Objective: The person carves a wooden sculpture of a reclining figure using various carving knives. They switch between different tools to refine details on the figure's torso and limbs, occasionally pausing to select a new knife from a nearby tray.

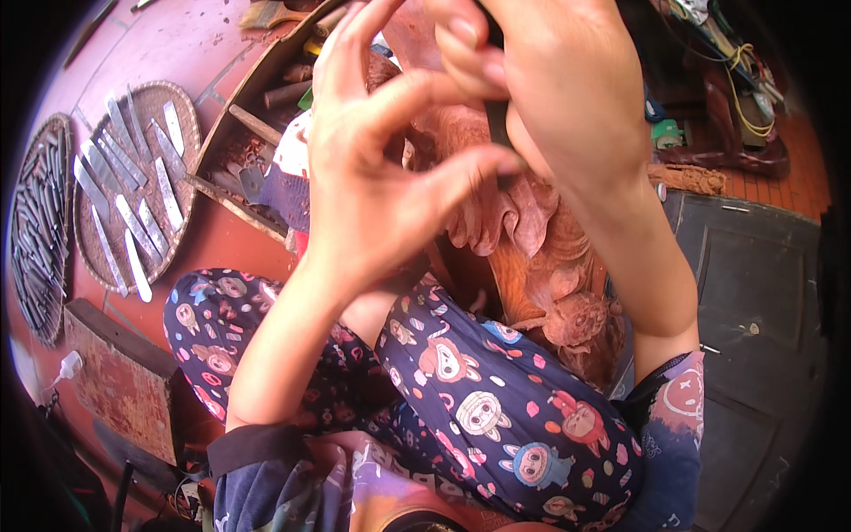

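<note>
Both hands are raised close to the camera, above a reddish-brown wood carving (pixel 519 217) with deep folds and a rounded, flower-like part. My right hand (pixel 567 89) is closed, fingers curled round a dark narrow bar (pixel 497 124); most of it is hidden, so its kind is unclear. Beside it, my left hand (pixel 372 160) is open, with fingers spread and the thumb stretched toward the bar. The left thumb tip lies at or very near the bar; whether they touch I cannot tell. The carving is partly covered by my hands and legs.
At left, a round woven tray (pixel 84 239) holds several flat metal blades, and another tray (pixel 64 142) holds many dark slim tools. A wooden box (pixel 257 124) with compartments, a brush (pixel 266 15), a worn wooden block (pixel 124 381) and a black panel (pixel 753 293) lie around.
</note>
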A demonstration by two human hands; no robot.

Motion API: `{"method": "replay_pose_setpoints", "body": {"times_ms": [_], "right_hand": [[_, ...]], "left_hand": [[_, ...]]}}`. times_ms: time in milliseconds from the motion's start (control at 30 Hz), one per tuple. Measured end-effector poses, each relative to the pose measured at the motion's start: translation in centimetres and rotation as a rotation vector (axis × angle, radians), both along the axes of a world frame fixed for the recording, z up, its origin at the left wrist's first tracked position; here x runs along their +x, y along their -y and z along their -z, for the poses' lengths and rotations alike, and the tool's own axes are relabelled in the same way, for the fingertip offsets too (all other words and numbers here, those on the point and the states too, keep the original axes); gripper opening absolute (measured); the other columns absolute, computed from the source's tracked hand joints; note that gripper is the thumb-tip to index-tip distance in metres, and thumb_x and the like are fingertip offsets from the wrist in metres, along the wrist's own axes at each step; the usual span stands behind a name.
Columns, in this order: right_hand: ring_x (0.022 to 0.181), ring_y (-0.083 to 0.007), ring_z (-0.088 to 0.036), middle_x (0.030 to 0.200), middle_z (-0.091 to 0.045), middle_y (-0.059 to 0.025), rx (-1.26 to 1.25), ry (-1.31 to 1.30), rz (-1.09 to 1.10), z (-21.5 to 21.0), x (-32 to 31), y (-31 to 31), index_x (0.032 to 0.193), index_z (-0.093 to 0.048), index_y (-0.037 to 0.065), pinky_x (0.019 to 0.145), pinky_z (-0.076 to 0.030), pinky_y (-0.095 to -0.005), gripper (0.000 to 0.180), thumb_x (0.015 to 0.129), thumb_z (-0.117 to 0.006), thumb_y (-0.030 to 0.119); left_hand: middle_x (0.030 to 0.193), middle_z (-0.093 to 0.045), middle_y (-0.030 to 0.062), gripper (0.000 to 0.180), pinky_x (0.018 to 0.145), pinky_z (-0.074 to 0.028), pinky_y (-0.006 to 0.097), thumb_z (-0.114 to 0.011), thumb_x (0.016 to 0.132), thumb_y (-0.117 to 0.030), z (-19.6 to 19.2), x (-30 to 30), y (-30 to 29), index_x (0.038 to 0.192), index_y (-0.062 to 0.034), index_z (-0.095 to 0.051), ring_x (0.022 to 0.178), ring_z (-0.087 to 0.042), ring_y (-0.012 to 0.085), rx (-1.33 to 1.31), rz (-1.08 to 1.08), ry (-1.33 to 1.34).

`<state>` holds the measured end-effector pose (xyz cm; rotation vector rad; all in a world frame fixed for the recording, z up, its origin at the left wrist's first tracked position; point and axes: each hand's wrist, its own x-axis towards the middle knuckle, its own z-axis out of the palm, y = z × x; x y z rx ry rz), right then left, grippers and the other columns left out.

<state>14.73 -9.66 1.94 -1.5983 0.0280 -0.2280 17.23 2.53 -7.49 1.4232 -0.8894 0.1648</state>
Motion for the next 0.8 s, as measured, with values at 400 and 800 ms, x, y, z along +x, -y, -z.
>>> {"method": "replay_pose_setpoints", "body": {"times_ms": [400,800], "right_hand": [[0.057,-0.0016,-0.043,0.069,-0.049,0.0043,-0.017,0.08,-0.011,-0.7,0.1,-0.2,0.116,-0.058,0.0,0.051,-0.036,-0.0167,0.023,0.11,-0.047,0.02],[0.063,-0.0038,-0.05,0.072,-0.055,0.0003,-0.118,-0.251,0.038,-1.4,0.8,-2.1,0.099,-0.061,-0.002,0.056,-0.04,-0.0198,0.027,0.108,-0.05,0.021]], "left_hand": [[0.146,-0.052,0.0181,0.042,0.113,-0.036,0.044,-0.095,0.065,-0.022,0.1,0.0,0.2,0.098,-0.0044,-0.076,0.133,-0.052,0.0313,0.012,-0.021,-0.056],[0.133,-0.056,0.01,0.092,0.106,-0.047,0.039,-0.096,0.066,-0.013,1.1,-0.3,-0.4,0.14,-0.0031,-0.042,0.125,-0.057,0.0236,-0.034,0.092,-0.304]]}}
